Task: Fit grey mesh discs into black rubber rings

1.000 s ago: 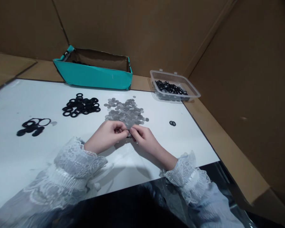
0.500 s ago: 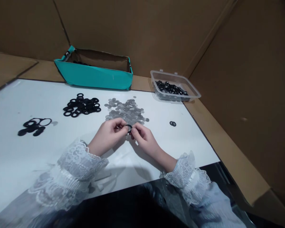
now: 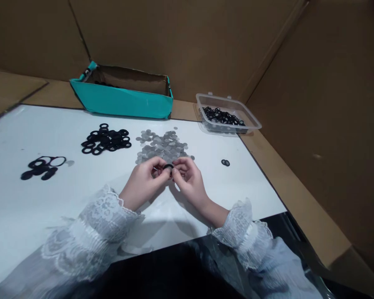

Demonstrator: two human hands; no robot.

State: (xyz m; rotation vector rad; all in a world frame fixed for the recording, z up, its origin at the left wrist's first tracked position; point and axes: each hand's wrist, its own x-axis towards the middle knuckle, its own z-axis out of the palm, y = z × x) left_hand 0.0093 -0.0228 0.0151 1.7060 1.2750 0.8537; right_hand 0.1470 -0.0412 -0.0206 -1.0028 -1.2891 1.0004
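A small black ring (image 3: 168, 166) is pinched between my left hand (image 3: 146, 181) and my right hand (image 3: 191, 182), just in front of a heap of thin grey discs (image 3: 165, 145). Fingers of both hands are closed on its two sides, and the thumbs hide its near part. Left of the discs lies a pile of black rings (image 3: 107, 139). Two small ringed discs (image 3: 225, 162) overlap on the white table at the right.
A teal box (image 3: 124, 101) with dark pieces inside stands at the back. Behind to the right sits a clear plastic tub (image 3: 252, 120) of black rings. More black pieces (image 3: 40, 168) lie far left on the white table (image 3: 81, 182). Cardboard walls (image 3: 190, 50) rise behind and to the right.
The black ring has tilted between my fingers, so that it looks flatter. Both hands have turned slightly, and the whole view has shifted a little.
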